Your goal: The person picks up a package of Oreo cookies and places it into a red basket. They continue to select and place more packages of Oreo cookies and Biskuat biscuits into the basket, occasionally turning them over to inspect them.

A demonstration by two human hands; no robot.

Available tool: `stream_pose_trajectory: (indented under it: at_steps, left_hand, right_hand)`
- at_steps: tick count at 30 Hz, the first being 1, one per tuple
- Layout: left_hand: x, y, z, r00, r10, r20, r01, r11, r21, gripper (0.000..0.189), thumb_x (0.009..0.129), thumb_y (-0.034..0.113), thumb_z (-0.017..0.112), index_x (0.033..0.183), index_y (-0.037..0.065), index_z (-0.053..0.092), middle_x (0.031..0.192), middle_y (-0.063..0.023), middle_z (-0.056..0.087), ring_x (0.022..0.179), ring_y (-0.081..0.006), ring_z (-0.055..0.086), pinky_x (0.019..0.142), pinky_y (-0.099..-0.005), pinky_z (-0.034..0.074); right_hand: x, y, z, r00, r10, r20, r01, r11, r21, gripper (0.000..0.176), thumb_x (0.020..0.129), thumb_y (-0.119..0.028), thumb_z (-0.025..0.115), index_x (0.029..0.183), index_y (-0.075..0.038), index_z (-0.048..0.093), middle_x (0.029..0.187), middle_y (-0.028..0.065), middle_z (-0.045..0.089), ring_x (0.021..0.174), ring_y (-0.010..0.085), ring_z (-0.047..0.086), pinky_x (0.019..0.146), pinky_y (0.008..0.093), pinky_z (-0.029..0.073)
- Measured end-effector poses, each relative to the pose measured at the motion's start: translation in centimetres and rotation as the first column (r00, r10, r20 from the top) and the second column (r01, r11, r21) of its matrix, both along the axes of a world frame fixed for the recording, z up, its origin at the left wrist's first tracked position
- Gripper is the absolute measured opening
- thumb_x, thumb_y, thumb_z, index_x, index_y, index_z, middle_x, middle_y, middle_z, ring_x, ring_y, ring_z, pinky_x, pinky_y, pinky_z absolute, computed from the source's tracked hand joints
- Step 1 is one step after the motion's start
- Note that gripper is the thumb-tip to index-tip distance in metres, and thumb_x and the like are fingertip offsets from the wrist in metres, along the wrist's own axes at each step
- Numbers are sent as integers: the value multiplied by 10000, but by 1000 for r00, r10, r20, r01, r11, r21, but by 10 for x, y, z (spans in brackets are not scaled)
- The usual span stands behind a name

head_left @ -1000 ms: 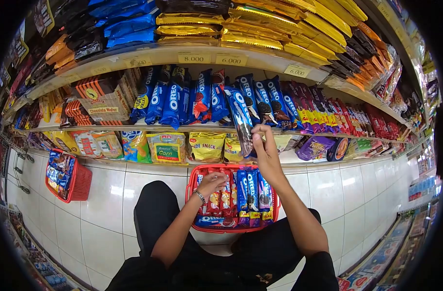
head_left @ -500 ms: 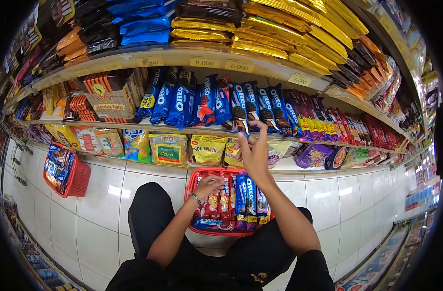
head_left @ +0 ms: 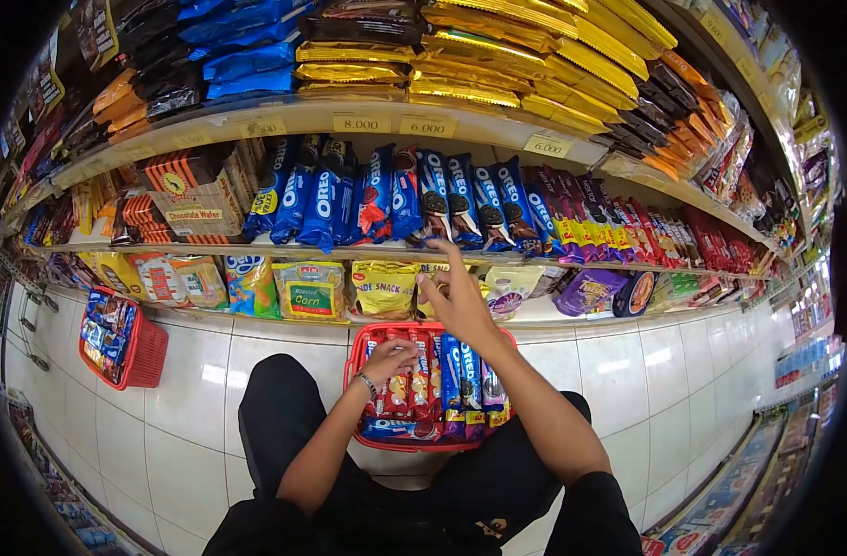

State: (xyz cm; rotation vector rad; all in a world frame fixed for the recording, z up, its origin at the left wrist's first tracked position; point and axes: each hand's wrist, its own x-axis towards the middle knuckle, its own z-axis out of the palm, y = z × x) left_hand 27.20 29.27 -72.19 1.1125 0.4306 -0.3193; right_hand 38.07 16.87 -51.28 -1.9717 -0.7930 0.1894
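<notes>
My left hand (head_left: pixel 390 361) rests with loosely stretched fingers over red biscuit packs (head_left: pixel 426 385) in a red plastic basket (head_left: pixel 354 357) on the floor between my knees. Blue Oreo packs (head_left: pixel 462 366) fill the basket's right side, and another Oreo pack (head_left: pixel 400 430) lies across its front. Raised before the shelf, my right hand (head_left: pixel 456 301) holds nothing; its index finger reaches up and the other fingers curl apart. That fingertip overlaps the shelf edge (head_left: pixel 349 252), just below an upright Oreo pack (head_left: pixel 433 190) in a row of Oreo packs.
A second red basket (head_left: pixel 148 352) with blue packs stands on the tiled floor at left. Chocolate wafer boxes (head_left: pixel 187 199) sit left of the Oreo row. Yellow snack bags (head_left: pixel 383 287) line the bottom shelf. Gold packs (head_left: pixel 465 79) are stacked above the price tags.
My right hand has moved left and a little lower along the shelf front, its index fingertip now under another Oreo pack. The left hand stays over the basket. The view has shifted slightly.
</notes>
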Motion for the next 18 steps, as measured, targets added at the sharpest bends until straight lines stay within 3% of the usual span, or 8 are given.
stream_pose_trajectory:
  at_steps: [3,6,9,11,13,14,16,18]
  left_hand:
    - [0,4,-7,996,52,67,-51,999,-18,190,900,214,672,1041,100,614,1017,-40,690,837,-121,666,628,-256,533]
    - [3,18,-43,992,68,107,-66,998,-22,174,893,168,668,1042,92,622,948,-33,683,838,-90,639,626,-225,493]
    - [-2,29,-4,996,67,61,-77,980,185,224,857,150,699,1052,75,619,972,-43,675,857,-105,628,695,-256,515]
    - [-3,33,-6,997,29,74,-52,942,332,231,848,142,707,1048,67,618,982,-37,667,876,-116,626,740,-270,522]
    - [-6,36,-3,970,-64,234,-145,622,769,340,782,149,772,1061,49,605,958,-57,663,843,-139,627,740,-277,525]
    - [-7,37,-2,971,-67,231,-140,626,767,340,782,149,772,1061,49,605,958,-57,663,843,-139,627,740,-277,525]
    - [-9,36,15,987,-74,142,-81,531,843,399,740,163,807,1059,41,601,953,-69,660,814,-149,620,732,-284,527]
    - [-8,29,18,990,-71,121,-59,575,816,389,746,171,803,1050,38,599,919,-76,662,756,-144,615,716,-289,529]
  right_hand:
    - [14,4,-22,995,63,-81,-50,988,144,492,923,-70,566,1357,-89,336,662,59,622,602,87,585,527,245,430]
    - [11,3,-15,995,72,-64,-61,986,157,490,908,-40,574,1345,-87,357,636,35,590,589,72,546,519,238,419]
    - [1,-8,-2,996,53,-78,-46,995,92,408,893,-96,597,1265,-72,432,578,109,567,548,218,590,572,363,451]
    - [-5,-17,5,994,109,5,-108,993,-47,270,882,-100,609,1134,-64,518,556,107,533,521,226,558,555,358,436]
    - [-9,-28,0,988,150,-27,-153,980,-129,204,893,-110,614,1074,-53,536,558,65,510,515,167,502,521,333,387]
    - [-10,-35,-2,979,194,-62,-202,957,-207,149,905,-121,619,1013,-42,553,559,23,487,509,107,446,487,308,339]
    - [-7,-61,-21,970,216,-107,-239,918,-317,205,894,-192,641,1020,-40,586,641,79,574,586,183,551,557,344,425]
    - [-5,-88,-47,952,236,-196,-306,699,-646,238,853,-224,653,1008,-47,623,933,167,678,911,308,646,795,422,494]
